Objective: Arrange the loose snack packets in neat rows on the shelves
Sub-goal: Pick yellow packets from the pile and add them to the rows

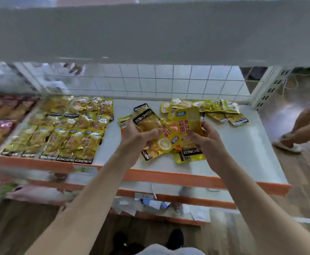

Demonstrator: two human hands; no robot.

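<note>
Yellow snack packets with black KONCHEW bands lie on a white shelf [242,144] with an orange front edge. Neat rows of them [67,129] fill the shelf's left part. A loose pile [211,107] lies at the back right, and more loose packets [191,155] sit under my hands. My left hand [137,135] grips a small stack of packets [148,122], thumb on top. My right hand [205,137] pinches one upright yellow packet [189,120] just right of that stack.
A white shelf board [150,34] overhangs close above. A wire grid [159,81] backs the shelf. Reddish-brown packets [1,122] lie on the neighbouring shelf at left. Lower orange-edged shelves [169,197] hold papers. A person's legs [301,126] stand at right on the wooden floor.
</note>
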